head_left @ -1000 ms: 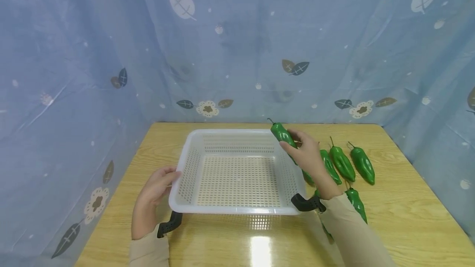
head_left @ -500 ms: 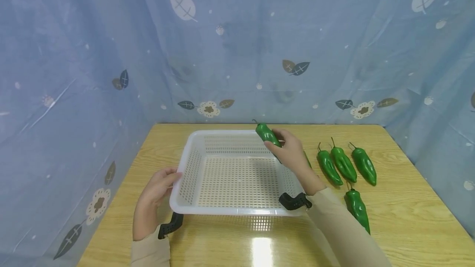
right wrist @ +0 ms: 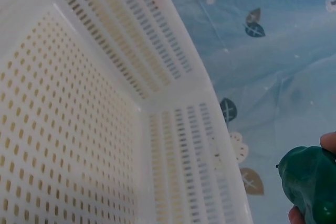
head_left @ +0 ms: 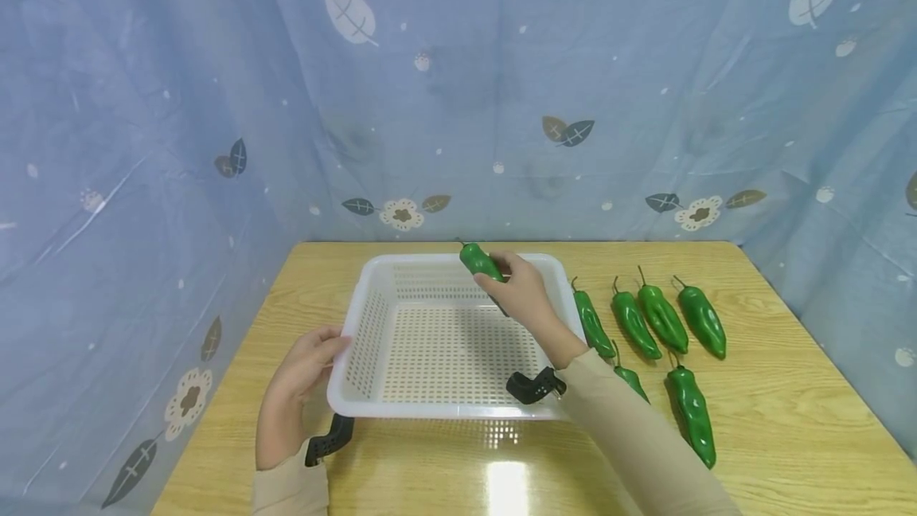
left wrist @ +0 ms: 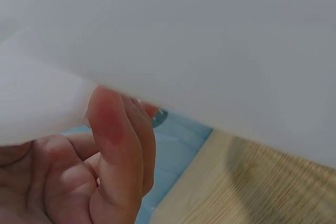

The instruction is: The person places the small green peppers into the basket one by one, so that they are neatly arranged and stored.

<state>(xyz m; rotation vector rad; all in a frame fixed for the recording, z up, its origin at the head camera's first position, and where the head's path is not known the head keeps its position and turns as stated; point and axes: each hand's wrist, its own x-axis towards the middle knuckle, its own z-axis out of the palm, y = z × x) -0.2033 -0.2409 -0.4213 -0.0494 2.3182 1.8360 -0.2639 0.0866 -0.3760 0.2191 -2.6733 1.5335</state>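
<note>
A white plastic basket (head_left: 458, 409) with perforated walls and floor stands on the table, with nothing lying in it. My left hand (head_left: 304, 365) grips its left rim, thumb on top; in the left wrist view the fingers (left wrist: 113, 129) curl up against the rim from below. Over the far part of the basket, my right hand (head_left: 526, 293) holds a green pepper (head_left: 480, 261), its stem pointing up and away to the left. The right wrist view shows the same green pepper (right wrist: 311, 182) at the lower right, partly cut off by the frame edge.
Right of the basket, several more green peppers (head_left: 662, 318) lie on the wooden table (head_left: 781, 420); one is partly covered by my right sleeve (head_left: 630, 428). A blue patterned curtain (head_left: 458, 102) hangs behind the table and along both sides.
My right hand has carried the green pepper leftward, from above the basket's right rim to over its far middle. My left hand has stayed on the left rim.
</note>
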